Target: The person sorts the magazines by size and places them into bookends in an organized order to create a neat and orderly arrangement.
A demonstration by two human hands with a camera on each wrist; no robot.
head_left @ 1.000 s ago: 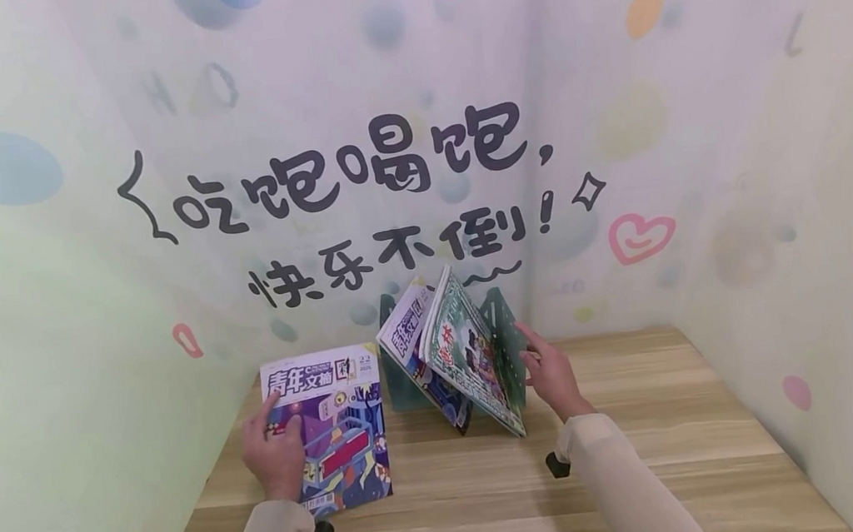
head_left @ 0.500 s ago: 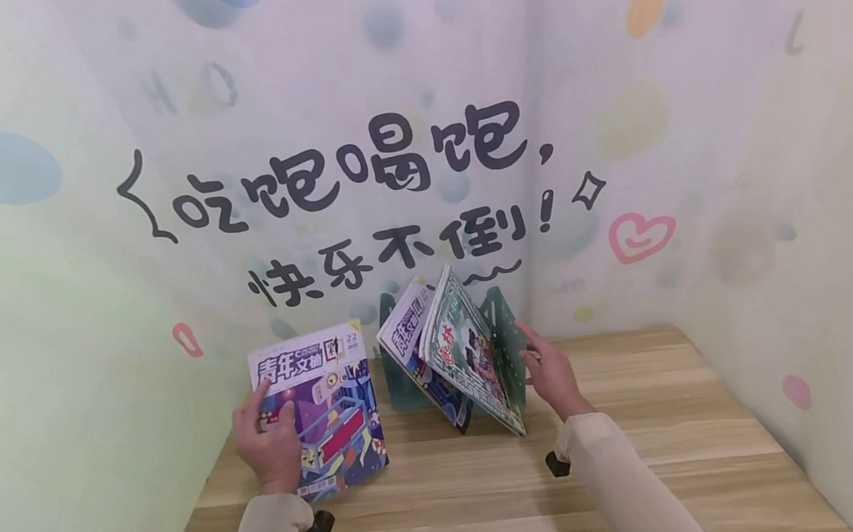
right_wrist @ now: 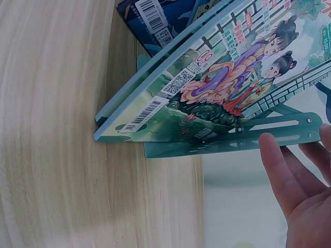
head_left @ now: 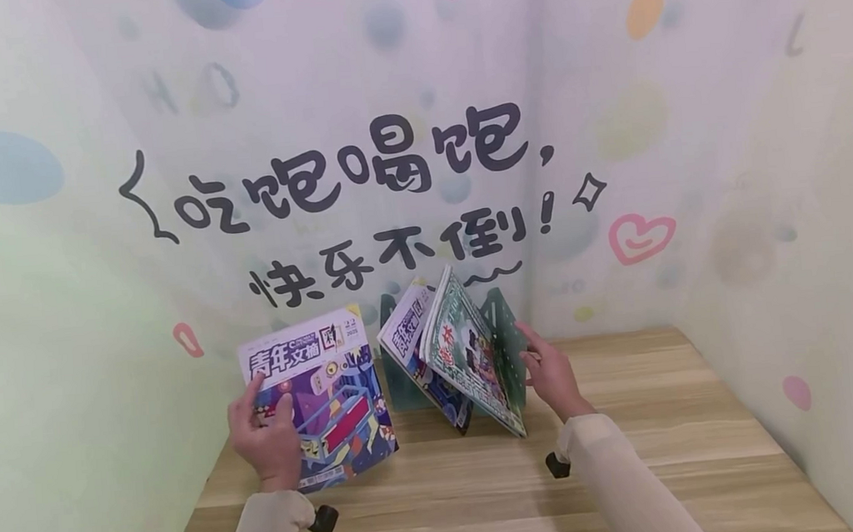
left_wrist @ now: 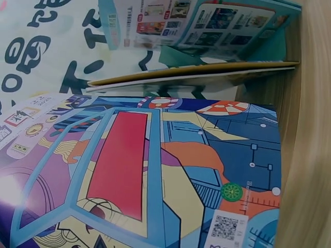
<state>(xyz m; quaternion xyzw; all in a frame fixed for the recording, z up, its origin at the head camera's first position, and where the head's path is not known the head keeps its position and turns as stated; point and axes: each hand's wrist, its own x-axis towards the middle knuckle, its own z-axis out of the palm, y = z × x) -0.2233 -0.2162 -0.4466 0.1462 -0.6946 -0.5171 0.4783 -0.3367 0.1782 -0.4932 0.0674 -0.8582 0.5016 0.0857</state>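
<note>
My left hand point(head_left: 265, 433) grips a purple youth magazine point(head_left: 344, 414) by its left side, thumb across the cover. The magazine is raised and tilted, its cover filling much of the left wrist view point(left_wrist: 176, 170). Right of it, a dark green bookend stand point(head_left: 404, 389) stands on the table. Leaning in the stand are a similar purple magazine point(head_left: 412, 342) and green-covered magazines point(head_left: 470, 346) with two drawn figures, all slanting. My right hand point(head_left: 556, 377) touches the stand's right panel point(right_wrist: 232, 138) with extended fingers. The left hand is out of sight in the left wrist view.
The wooden table point(head_left: 638, 466) spreads beneath everything. A printed wall point(head_left: 411, 75) with black lettering rises close behind the stand, and side walls flank the table. Both sleeves have a black wrist device point(head_left: 557, 464) beneath the cuff.
My left hand has lifted the purple magazine off the table and tipped it more upright, moving slightly up and left. The right hand, stand and leaning magazines have stayed put.
</note>
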